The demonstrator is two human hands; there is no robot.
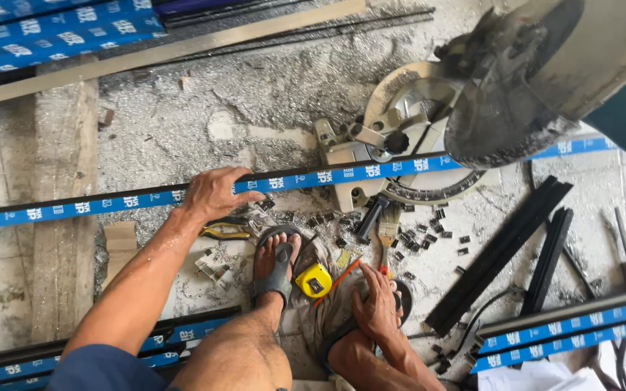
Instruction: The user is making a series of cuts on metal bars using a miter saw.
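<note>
My left hand (214, 194) grips a long black metal profile wrapped in blue film (96, 205) that runs across the floor and through the miter saw (429, 123). Down near my foot, my right hand (376, 303) rests with fingers spread, its fingertips touching an orange pencil (336, 281). A yellow tape measure (314, 279) lies between my two sandaled feet (275, 266). The saw's dusty blade guard (505, 108) hangs over the profile at the right.
A paintbrush (387, 233), pliers (224, 232) and several small black offcuts (429, 233) litter the dusty concrete. Black profile pieces (505, 250) lie at right, more blue-wrapped profiles (566, 329) at lower right, lower left and top left. A wooden plank (63, 210) stands at left.
</note>
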